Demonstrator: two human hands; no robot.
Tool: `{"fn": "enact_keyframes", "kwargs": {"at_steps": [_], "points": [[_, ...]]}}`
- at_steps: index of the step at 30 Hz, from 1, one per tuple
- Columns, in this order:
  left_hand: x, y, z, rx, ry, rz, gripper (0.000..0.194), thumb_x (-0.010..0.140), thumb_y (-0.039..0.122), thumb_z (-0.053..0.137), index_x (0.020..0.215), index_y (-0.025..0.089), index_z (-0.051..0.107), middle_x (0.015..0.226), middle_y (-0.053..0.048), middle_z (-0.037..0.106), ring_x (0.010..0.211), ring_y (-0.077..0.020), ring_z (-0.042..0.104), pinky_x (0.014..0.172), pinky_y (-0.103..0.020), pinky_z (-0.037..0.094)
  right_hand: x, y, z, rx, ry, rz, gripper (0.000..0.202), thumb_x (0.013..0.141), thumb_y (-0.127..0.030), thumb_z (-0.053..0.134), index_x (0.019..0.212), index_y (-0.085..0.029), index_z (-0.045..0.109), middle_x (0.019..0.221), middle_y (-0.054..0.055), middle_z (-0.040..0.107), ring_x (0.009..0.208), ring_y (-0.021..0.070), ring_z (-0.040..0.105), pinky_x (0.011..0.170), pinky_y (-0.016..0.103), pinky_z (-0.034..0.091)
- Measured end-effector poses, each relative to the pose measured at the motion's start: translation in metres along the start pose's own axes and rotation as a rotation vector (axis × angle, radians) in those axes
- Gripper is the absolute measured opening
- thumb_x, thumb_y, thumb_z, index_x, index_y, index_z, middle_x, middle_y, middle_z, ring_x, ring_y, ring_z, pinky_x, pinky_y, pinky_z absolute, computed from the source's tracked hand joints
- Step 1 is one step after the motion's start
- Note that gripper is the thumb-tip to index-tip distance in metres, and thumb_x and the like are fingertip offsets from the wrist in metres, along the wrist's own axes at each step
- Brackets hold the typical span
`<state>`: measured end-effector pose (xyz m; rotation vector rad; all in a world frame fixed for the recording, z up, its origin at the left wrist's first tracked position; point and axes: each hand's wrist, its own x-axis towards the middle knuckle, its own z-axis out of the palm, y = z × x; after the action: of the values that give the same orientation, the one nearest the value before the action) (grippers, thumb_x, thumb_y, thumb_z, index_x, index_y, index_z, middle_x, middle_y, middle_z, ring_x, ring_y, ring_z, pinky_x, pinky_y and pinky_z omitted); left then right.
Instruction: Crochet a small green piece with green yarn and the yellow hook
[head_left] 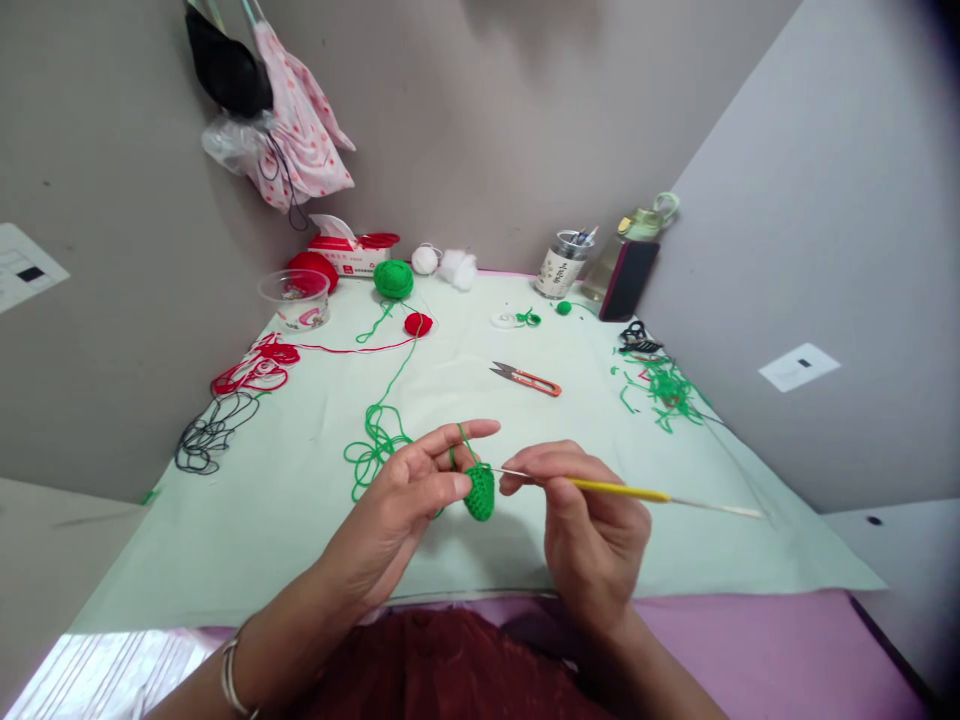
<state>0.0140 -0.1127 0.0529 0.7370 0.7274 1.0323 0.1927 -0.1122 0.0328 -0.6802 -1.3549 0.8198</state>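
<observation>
Between thumb and fingers, my left hand [409,500] pinches a small green crocheted piece [480,493], rounded at its lower end. Green yarn loops around the raised left index finger and runs to the top of the piece. My right hand [589,515] grips a crochet hook [621,489] by its yellow handle, much like a pencil. The hook's thin metal tip meets the upper edge of the green piece; whether it sits inside a stitch is too small to tell. Loose green yarn [373,450] lies coiled on the table behind my left hand.
Orange thread snips [526,379] lie beyond my hands. Green [394,280] and red yarn balls [418,324], a plastic tub [298,303] and a tissue box [351,258] stand at the back left. A pen cup [559,270], a phone [628,282] and green scraps [673,392] are at the right.
</observation>
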Motion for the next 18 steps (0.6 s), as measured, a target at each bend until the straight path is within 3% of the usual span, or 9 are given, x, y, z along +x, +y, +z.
{"fn": "enact_keyframes", "kwargs": {"at_steps": [4, 7, 13, 18], "points": [[0.002, 0.004, -0.003, 0.041, -0.009, 0.012, 0.035, 0.080, 0.030, 0.079, 0.113, 0.021, 0.085, 0.087, -0.003, 0.061, 0.082, -0.0196, 0.051, 0.079, -0.033, 0.039, 0.006, -0.002, -0.001, 0.181, 0.052, 0.191, 0.019, 0.104, -0.032, 0.069, 0.095, -0.024, 0.083, 0.084, 0.003, 0.076, 0.066, 0.0161, 0.071, 0.061, 0.031, 0.061], [0.001, 0.003, -0.003, 0.080, -0.048, 0.029, 0.035, 0.083, 0.033, 0.078, 0.116, 0.022, 0.084, 0.089, -0.003, 0.061, 0.083, -0.0200, 0.052, 0.080, -0.033, 0.041, 0.010, -0.004, 0.000, 0.261, 0.053, 0.267, 0.020, 0.101, -0.037, 0.073, 0.089, -0.023, 0.081, 0.078, 0.002, 0.074, 0.060, 0.0144, 0.068, 0.057, 0.028, 0.059], [-0.001, -0.003, -0.002, 0.130, -0.019, 0.043, 0.049, 0.083, 0.030, 0.091, 0.131, 0.034, 0.080, 0.094, 0.001, 0.061, 0.087, -0.0153, 0.057, 0.084, -0.029, 0.045, 0.009, -0.002, 0.007, 0.296, 0.058, 0.295, 0.019, 0.099, -0.039, 0.076, 0.089, -0.024, 0.081, 0.079, 0.002, 0.075, 0.063, 0.0142, 0.067, 0.061, 0.028, 0.060], [-0.001, -0.002, 0.000, 0.086, 0.004, 0.031, 0.055, 0.082, 0.026, 0.092, 0.134, 0.035, 0.079, 0.097, 0.000, 0.065, 0.091, -0.0146, 0.059, 0.087, -0.028, 0.048, 0.008, 0.000, 0.009, 0.351, 0.067, 0.302, 0.016, 0.100, -0.036, 0.075, 0.092, -0.024, 0.083, 0.081, 0.001, 0.075, 0.066, 0.0130, 0.068, 0.061, 0.025, 0.059]]}}
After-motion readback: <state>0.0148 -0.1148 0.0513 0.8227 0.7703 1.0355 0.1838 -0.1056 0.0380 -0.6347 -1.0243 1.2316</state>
